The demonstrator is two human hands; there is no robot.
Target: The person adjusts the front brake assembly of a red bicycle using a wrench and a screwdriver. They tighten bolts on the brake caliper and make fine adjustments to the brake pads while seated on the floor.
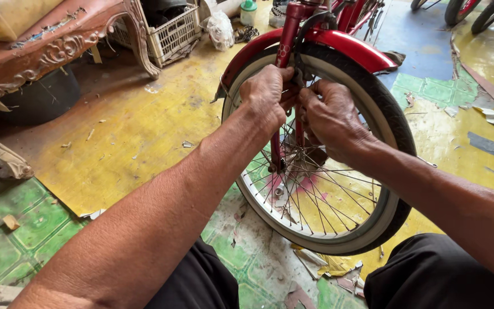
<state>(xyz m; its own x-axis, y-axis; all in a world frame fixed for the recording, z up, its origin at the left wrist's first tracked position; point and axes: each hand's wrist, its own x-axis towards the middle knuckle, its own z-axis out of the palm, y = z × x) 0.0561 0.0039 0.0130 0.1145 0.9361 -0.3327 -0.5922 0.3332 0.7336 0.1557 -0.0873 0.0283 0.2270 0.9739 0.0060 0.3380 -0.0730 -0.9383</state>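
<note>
Your left hand point(267, 94) and right hand point(330, 117) meet at the top of the wheel point(321, 166), just under the red mudguard point(344, 48). Both hands are closed, fingers curled inward, around the brake point(303, 71) where it sits against the rim beside the fork point(287, 51). What the fingertips pinch is hidden behind the knuckles; you cannot tell from this view whether a tool is held.

The hands sit one on each side of the fork leg, left knuckles touching the leg, right fingers tucked behind the tyre point(393, 123). This placement probably lets each hand steady one side of the brake while the other works against it.

The wheel stands upright on the floor point(138, 137), tyre down, spokes point(310, 194) and hub point(284, 166) facing you. You are low and close, with your knees point(430, 274) on either side of the wheel; this puts the brake within reach of both forearms.

Around the work:
- A carved wooden chair point(58, 46) stands at upper left, well apart from the wheel.
- A white plastic crate point(172, 34) sits behind it, near a clear bag point(221, 28).
- Torn scraps of floor covering point(321, 266) lie just below the tyre.
- More tyres point(458, 8) show at the top right edge.
</note>
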